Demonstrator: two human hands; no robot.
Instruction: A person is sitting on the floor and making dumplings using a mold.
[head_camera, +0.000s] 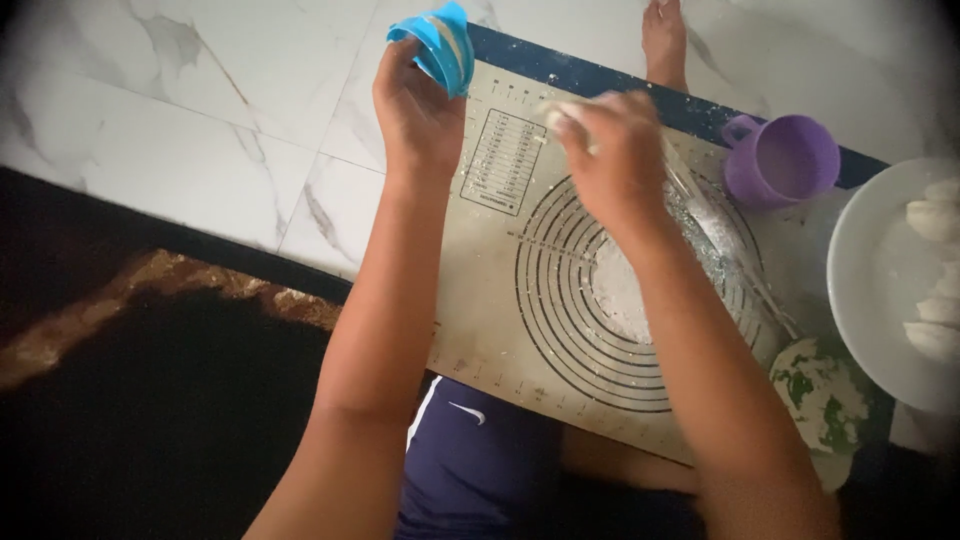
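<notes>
Marble floor, floured baking mat (480, 300). Left hand (415, 110) clasps a blue dumpling mould (437, 45), tilted. Right hand (615, 150), just beside it, pinches a dough piece (565, 112). Likely risk: thin dough tearing, or slipping from floury fingers.

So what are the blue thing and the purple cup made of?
The blue mould in the left hand looks like soft plastic or silicone: bright, smooth, thin-walled, hinged open. The purple cup looks like plastic too, with its even matt colour and moulded handle. I can't tell for sure from here.
</notes>
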